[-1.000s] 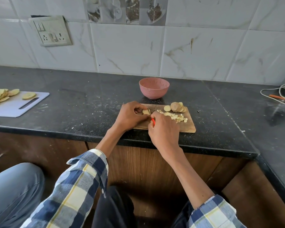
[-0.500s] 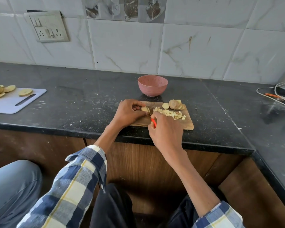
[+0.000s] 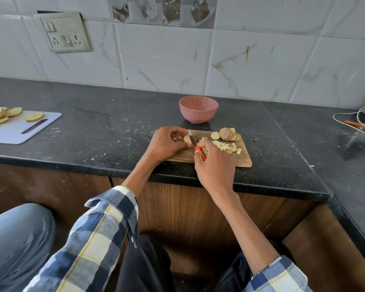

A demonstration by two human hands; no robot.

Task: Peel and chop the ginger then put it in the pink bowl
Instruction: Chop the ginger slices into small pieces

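On the wooden cutting board [image 3: 243, 162] my left hand [image 3: 167, 144] pinches a pale ginger slice [image 3: 187, 139] down against the wood. My right hand [image 3: 216, 165] grips a knife [image 3: 191, 138] by its red handle, and the blade stands on that slice. A heap of chopped ginger bits [image 3: 228, 147] lies on the board to the right of the blade. Several whole ginger slices [image 3: 227, 134] are stacked at the board's far right corner. The pink bowl [image 3: 198, 109] stands just behind the board, and nothing shows inside it.
A white cutting board [image 3: 19, 131] with pale round slices lies at the far left of the black counter [image 3: 114, 133]. Cables [image 3: 352, 123] and a metal appliance sit at the right edge. A wall socket [image 3: 64, 32] is mounted on the tiled wall. Someone's grey trouser leg [image 3: 15, 239] is at lower left.
The knife blade has shifted slightly along the ginger slice while my left hand kept holding it. The view has dropped a little; the board and bowl stay in place.
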